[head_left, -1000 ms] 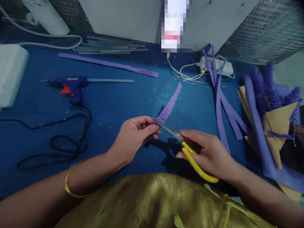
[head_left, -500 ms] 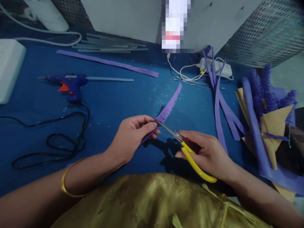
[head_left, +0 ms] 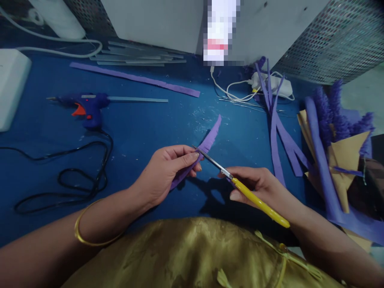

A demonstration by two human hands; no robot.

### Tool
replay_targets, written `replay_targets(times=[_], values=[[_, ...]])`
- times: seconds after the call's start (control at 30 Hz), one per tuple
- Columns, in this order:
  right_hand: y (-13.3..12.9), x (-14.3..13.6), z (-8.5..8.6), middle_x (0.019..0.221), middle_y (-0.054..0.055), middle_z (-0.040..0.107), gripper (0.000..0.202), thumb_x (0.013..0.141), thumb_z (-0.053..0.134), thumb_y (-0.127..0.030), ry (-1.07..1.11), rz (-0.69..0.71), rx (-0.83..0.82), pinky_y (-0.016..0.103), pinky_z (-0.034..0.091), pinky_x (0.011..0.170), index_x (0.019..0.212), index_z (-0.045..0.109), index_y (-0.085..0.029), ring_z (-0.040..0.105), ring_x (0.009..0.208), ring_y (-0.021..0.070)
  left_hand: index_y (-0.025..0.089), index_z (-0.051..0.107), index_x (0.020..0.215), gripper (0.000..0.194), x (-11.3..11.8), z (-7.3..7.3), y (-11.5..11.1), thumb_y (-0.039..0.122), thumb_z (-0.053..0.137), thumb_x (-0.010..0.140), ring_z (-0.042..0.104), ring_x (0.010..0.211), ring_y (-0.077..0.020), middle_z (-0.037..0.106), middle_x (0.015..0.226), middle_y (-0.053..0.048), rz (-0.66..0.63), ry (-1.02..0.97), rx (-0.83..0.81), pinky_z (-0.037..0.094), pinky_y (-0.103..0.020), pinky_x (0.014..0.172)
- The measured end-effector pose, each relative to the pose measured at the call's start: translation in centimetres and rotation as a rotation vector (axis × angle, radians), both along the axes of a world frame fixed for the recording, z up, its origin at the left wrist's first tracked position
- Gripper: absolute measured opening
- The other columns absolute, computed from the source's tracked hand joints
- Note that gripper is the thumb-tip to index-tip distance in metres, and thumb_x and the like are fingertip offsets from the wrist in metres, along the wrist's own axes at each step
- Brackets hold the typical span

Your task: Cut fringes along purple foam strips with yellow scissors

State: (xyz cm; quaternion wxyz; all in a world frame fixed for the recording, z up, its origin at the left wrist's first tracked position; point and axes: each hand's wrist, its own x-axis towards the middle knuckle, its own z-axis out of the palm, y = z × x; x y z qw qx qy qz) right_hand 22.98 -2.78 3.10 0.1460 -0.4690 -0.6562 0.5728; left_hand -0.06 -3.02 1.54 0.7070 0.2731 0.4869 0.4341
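Near the middle of the blue table, my left hand [head_left: 168,170] pinches a purple strip [head_left: 210,138] between thumb and fingers. The strip's fringed upper part points up and right, and its lower part hangs under my palm. My right hand [head_left: 264,188] is wrapped round the yellow handles of the scissors [head_left: 255,199]. Their blades reach left onto the strip, right beside my left thumb tip. How far apart the blades are is too small to tell.
At the left lie a blue glue gun [head_left: 93,106] with a black cord and a white box [head_left: 12,88]. Behind are another purple strip [head_left: 135,79] and clear sticks [head_left: 141,58]. Purple strips [head_left: 289,146], a power strip [head_left: 282,88] and a wrapped bouquet [head_left: 345,160] are at the right.
The strip's tip has shifted down and left, with more of its tail below my left hand. The scissor handles have turned and come together in my right hand.
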Motion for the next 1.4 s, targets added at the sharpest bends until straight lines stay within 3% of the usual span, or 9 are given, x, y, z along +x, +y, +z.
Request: replay_targets(times=[0.23, 0.57, 1.4], values=[[-0.5, 0.3, -1.2, 0.08, 0.001, 0.064, 0.042, 0.078, 0.076, -0.051, -0.031, -0.037, 0.047, 0.028, 0.047, 0.062, 0.105, 0.074, -0.019, 0.054, 0.068, 0.0161, 0.015, 0.077, 0.071, 0.009, 0.2, -0.2, 0.0, 0.023, 0.081, 0.071, 0.06, 0.057, -0.0088, 0.071, 0.064, -0.003, 0.026, 0.07, 0.005, 0.047, -0.018, 0.058], [-0.6, 0.9, -1.7, 0.089, 0.003, 0.066, 0.048, 0.08, 0.078, -0.047, -0.204, 0.044, 0.396, 0.03, 0.049, 0.067, 0.12, 0.067, -0.023, 0.059, 0.074, 0.018, 0.016, 0.076, 0.072, 0.006, 0.3, 0.0, -0.1, 0.019, 0.08, 0.073, 0.063, 0.058, -0.0074, 0.073, 0.065, 0.0, 0.08, 0.123, 0.02, 0.049, -0.015, 0.059], [-1.0, 0.9, -1.6, 0.089, 0.003, 0.069, 0.044, 0.083, 0.076, -0.046, -0.197, 0.054, 0.43, 0.029, 0.047, 0.065, 0.119, 0.067, -0.022, 0.061, 0.073, 0.0174, 0.017, 0.074, 0.069, 0.007, 0.4, -0.2, -0.2, 0.018, 0.078, 0.075, 0.064, 0.058, -0.0071, 0.073, 0.064, 0.001, 0.06, 0.123, 0.039, 0.05, -0.015, 0.06]])
